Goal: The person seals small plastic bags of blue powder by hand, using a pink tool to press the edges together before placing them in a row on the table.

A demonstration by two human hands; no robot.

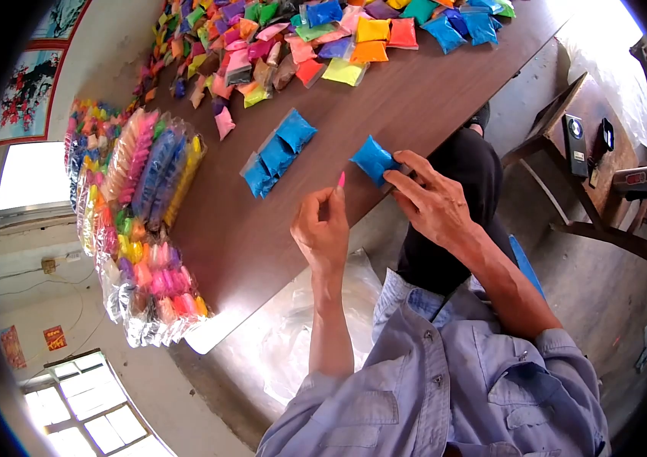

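At the table's near edge, my right hand (431, 196) pinches the side of a small blue packet (374, 160) between thumb and fingers. To its left, my left hand (323, 227) is raised with thumb and forefinger pressed together on a small pink pointed piece (341, 180) that sticks up from the fingertips. The two hands are apart. Farther left on the brown table (224, 221) lies a short row of blue packets (278, 152), side by side and overlapping.
Many coloured packets (373, 30) are heaped along the table's far side. Clear bags of packed colours (160, 171) stand at the left end. A wooden stool (582, 129) with a black device (575, 145) and a cup (638, 183) is at the right.
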